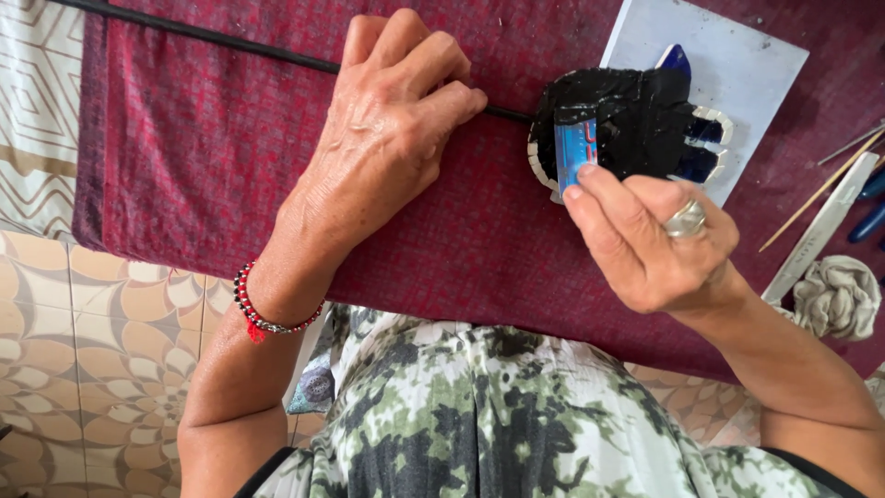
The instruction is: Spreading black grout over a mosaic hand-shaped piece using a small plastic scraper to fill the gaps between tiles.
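Here, two bare hands work above a dark red woven cloth (212, 157) that covers the table across the upper half of the frame. The left hand (387, 138), upper centre, is loosely curled with its knuckles up and fingertips resting on a single thin black rod (221, 39), which runs from the upper left corner toward the centre; whether the fingers actually pinch the rod cannot be told. One red and black bead bracelet (263, 318) circles that wrist. The right hand (654, 235), right of centre, wears one silver ring (687, 219) and pinches a small blue flat card-like scraper (576, 152) between thumb and fingers, its edge pressed onto one hand-shaped mosaic piece smeared with black grout (636, 120), whose rim shows pale tiles and blue glass. The piece lies on one white square board (756, 65) at upper right. At the right edge lie one white flat strip (820, 231), one thin wooden stick (816, 194) and one crumpled grey rag (837, 297).
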